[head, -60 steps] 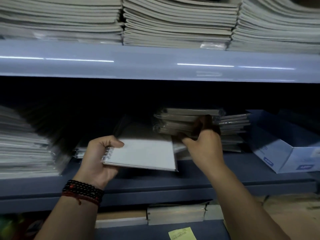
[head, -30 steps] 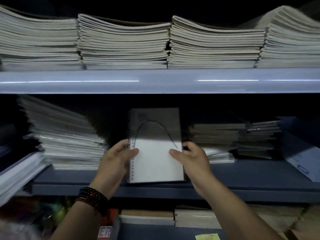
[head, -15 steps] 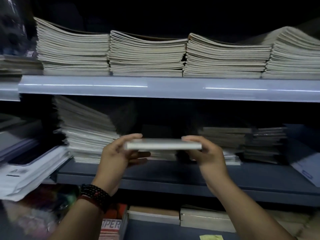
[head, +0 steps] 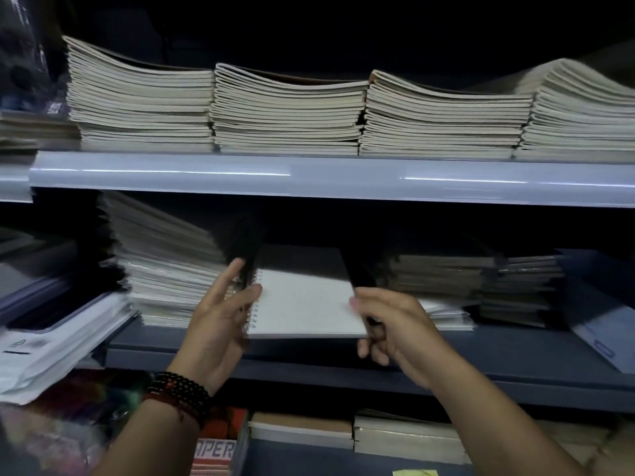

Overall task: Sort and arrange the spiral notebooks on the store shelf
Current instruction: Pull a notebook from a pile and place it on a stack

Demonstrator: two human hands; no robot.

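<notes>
A white spiral notebook (head: 305, 304) is held just above the dark blue middle shelf (head: 481, 352), its wire binding on the left and its cover tilted toward me. My left hand (head: 220, 317) grips the binding edge, thumb across the top and index finger pointing up. My right hand (head: 388, 324) pinches the right edge, thumb on top and fingers curled underneath. The notebook's far end is in shadow. A tall wrapped notebook stack (head: 165, 269) stands to its left, and lower stacks (head: 436, 280) stand to its right.
The pale upper shelf (head: 309, 176) carries several stacks of soft notebooks (head: 285, 111). A blue box (head: 601, 324) lies at the middle shelf's right end. Loose white packs (head: 51, 345) slump at the left. More books (head: 302, 431) lie on the shelf below.
The notebook, held flat and edge-on half a second ago, is now tipped so its white cover shows, and it sits lower by the shelf. Both hands keep their hold.
</notes>
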